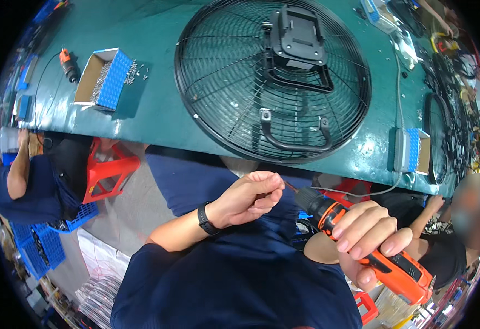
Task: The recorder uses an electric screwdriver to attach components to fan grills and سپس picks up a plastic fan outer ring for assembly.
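Green surface (147, 118) spanned the upper part of the view, carrying one round black fan (275, 101), grille upward, at its near edge. It lay directly ahead of both hands; the left hand (251, 200) was the nearer to its rim. One orange-and-black driver (404, 279) was gripped in the right hand (369, 236), its long axis sloping from lower right to upper left, the bit ending at the left fingertips. Left fingers were drawn into a pinch — whether they touched the bit or held a small part could not be determined. Counted on the fan: one black housing (297, 41), one curved handle (300, 147). Also noted: one second driver (69, 64) and one open screw box (114, 82) at left, loose screws (133, 74) beside it — uncounted — and one blue carton (413, 151) at right.
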The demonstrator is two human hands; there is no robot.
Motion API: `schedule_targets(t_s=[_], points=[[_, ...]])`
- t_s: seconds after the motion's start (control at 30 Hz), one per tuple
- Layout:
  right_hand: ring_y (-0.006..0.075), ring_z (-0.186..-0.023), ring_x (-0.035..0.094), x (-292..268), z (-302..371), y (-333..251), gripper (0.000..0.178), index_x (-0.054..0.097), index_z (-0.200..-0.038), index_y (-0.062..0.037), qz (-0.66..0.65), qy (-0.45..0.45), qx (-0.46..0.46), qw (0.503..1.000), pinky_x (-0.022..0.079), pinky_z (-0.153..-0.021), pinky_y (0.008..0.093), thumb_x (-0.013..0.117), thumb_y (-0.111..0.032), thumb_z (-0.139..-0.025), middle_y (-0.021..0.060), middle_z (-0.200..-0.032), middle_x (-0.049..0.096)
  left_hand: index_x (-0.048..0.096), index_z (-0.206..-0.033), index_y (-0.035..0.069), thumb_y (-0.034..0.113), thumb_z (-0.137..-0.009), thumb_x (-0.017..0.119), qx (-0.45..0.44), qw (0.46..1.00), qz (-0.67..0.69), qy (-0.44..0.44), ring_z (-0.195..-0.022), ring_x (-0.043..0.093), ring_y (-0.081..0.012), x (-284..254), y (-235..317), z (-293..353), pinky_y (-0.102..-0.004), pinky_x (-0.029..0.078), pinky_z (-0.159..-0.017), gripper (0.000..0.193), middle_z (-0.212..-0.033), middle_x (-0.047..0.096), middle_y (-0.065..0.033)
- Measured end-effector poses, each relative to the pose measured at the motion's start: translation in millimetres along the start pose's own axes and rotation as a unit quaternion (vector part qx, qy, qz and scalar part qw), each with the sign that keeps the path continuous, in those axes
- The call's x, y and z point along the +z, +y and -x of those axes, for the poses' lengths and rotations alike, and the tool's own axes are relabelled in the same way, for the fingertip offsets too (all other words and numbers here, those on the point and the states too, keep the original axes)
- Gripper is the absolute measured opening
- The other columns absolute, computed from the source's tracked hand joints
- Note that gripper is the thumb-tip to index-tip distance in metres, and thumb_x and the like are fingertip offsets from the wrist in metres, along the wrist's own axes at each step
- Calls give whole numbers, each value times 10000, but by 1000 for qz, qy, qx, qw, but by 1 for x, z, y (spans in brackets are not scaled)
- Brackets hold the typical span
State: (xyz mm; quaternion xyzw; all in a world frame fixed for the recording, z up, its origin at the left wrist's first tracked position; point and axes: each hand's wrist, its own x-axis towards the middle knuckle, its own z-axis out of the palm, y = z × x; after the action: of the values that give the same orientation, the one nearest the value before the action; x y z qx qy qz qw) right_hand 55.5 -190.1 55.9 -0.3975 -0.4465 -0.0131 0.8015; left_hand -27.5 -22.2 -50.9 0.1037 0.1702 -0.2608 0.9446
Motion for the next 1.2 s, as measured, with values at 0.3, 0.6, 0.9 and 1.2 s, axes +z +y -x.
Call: schedule_targets(t_s=[0.3,0.6,0.9,1.2], points=[[166,-528,520,15,9,13,395,438,-1007,-42,-69,3,4,998,462,-498,294,665,-212,-733,39,-658,514,524,-861,37,176,-920,549,10,998,51,-38,-447,301,-20,-7,-12,-3,-168,228,-357,153,-727,520,-26],[221,-605,496,-9,14,12,387,396,-1095,-15,-121,-51,60,990,459,-533,368,569,-224,-819,100,-766,484,535,-855,22,169,-913,559,140,986,67,-56,-460,308,-32,-1,-20,-4,-184,212,-354,161,-734,523,-31],[226,-645,508,17,3,29,383,372,-1121,-11,-76,-9,-16,997,482,-541,370,536,-232,-855,99,-793,459,541,-894,29,125,-910,534,168,982,80,-26,-503,348,-45,-1,-9,-6,-182,272,-394,97,-774,543,-37],[221,-635,513,6,11,26,369,364,-1085,-9,-45,-82,3,996,488,-518,361,542,-241,-860,98,-779,463,556,-836,20,113,-887,513,176,980,85,22,-511,388,-58,4,-12,8,-195,306,-413,114,-749,550,-38]])
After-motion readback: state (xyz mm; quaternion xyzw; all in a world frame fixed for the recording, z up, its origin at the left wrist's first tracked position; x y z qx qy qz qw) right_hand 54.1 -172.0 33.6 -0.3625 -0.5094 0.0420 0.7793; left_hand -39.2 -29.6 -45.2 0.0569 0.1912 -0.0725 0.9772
